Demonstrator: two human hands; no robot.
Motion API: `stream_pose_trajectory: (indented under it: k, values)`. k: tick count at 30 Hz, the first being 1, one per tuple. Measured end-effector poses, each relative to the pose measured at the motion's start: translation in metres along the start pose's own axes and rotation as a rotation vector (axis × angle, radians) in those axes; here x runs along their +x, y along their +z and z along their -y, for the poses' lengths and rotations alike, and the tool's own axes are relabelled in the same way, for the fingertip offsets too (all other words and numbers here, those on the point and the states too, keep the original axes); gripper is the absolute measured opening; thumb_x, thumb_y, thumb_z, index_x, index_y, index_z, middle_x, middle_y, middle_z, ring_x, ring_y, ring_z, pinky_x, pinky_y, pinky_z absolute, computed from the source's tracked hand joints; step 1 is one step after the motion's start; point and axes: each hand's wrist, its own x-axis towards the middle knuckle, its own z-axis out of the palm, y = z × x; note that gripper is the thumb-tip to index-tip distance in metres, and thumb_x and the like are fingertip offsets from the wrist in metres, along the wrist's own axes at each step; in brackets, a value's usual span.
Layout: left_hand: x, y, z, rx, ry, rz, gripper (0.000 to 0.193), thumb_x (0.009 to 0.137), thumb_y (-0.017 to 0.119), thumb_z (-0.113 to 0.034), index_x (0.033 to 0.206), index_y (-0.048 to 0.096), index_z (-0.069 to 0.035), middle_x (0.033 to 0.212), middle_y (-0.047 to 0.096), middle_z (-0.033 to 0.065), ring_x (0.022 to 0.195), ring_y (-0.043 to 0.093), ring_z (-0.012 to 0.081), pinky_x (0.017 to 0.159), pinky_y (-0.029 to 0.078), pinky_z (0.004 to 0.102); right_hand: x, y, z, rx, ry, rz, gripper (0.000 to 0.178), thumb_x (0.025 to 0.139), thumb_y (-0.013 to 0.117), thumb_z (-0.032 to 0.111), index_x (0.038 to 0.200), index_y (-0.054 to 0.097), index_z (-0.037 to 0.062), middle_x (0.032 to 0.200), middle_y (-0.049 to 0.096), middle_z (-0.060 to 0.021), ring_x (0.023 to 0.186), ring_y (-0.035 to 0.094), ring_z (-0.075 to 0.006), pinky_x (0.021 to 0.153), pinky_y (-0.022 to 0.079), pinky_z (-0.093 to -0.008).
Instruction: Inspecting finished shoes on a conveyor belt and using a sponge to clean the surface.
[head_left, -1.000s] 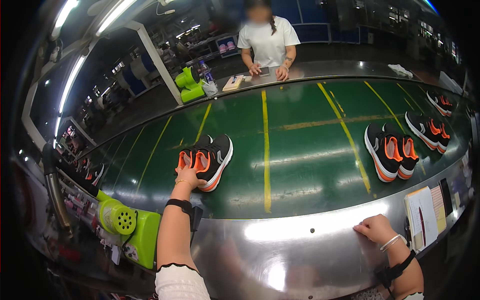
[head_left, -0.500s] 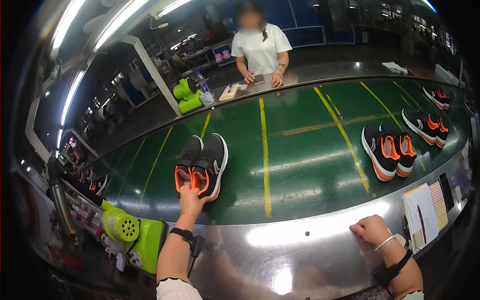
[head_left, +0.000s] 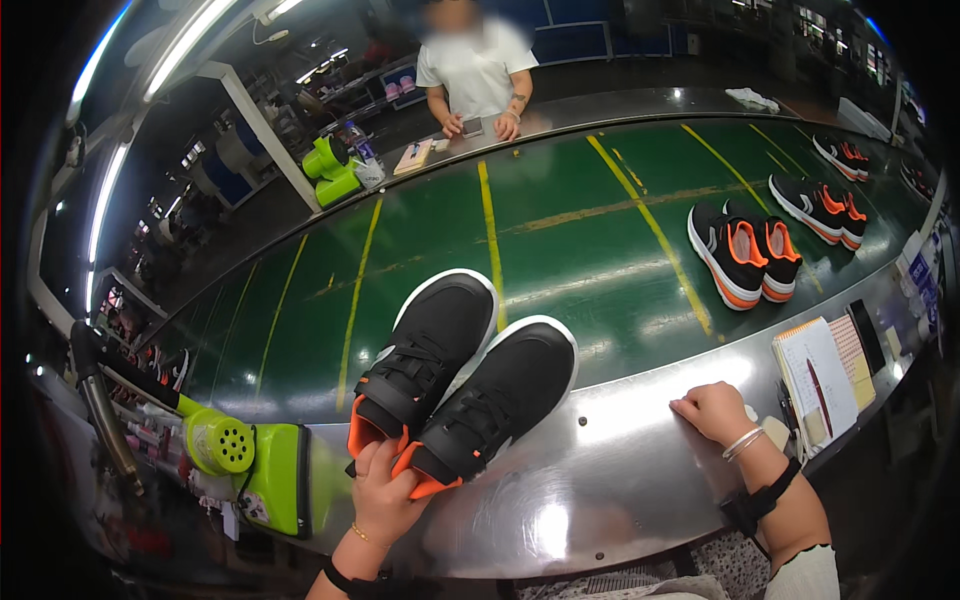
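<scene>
A pair of black sneakers (head_left: 440, 350) with orange lining and white soles is in my left hand (head_left: 387, 497). The fingers grip both shoes at their heel openings, and the toes point away from me, spread a little apart. They hang over the near steel edge and the green belt. My right hand (head_left: 712, 411) rests half curled on the steel ledge (head_left: 600, 500), apart from the shoes. Its fingers are bent in with no object showing in them. Beside it, to the right, lies an open notebook (head_left: 815, 385) with a dark red pen on it.
The green conveyor belt (head_left: 560, 240) with yellow lines carries more sneaker pairs (head_left: 745, 255) at the right. A lime-green machine (head_left: 270, 470) stands at my left. Across the belt, a person in a white shirt (head_left: 478, 70) stands at the far ledge beside another green device (head_left: 330, 172).
My left hand has lifted the sneaker pair off the belt and brought it nearer to me; the toes have spread apart. The right hand stays on the ledge. The whole view has shifted slightly.
</scene>
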Motion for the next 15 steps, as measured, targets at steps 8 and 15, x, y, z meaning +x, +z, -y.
stream_pose_trajectory:
  k: [8, 15]
  values:
    - [-0.011, -0.009, -0.026, 0.0, 0.129, 0.007, 0.027, 0.053, 0.078, -0.029, 0.061, 0.056, -0.014, 0.11, 0.059, 0.0076, 0.101, 0.051, 0.0259, 0.069, 0.047, 0.0303, -0.002, 0.007, 0.001, -0.013, -0.013, -0.044, 0.036, 0.081, 0.059, 0.04, 0.066, 0.068, 0.0083, 0.061, 0.061, -0.0125, 0.061, 0.06, -0.0318, 0.059, 0.047, -0.0412]
    - [-0.017, -0.009, -0.03, -0.032, 0.155, 0.01, 0.025, 0.054, 0.076, -0.028, 0.062, 0.057, -0.014, 0.108, 0.059, 0.0068, 0.1, 0.051, 0.0248, 0.066, 0.047, 0.0289, -0.004, 0.007, 0.005, -0.019, -0.001, -0.034, 0.036, 0.081, 0.059, 0.04, 0.067, 0.068, 0.0083, 0.062, 0.062, -0.0121, 0.061, 0.06, -0.0315, 0.06, 0.048, -0.0405]
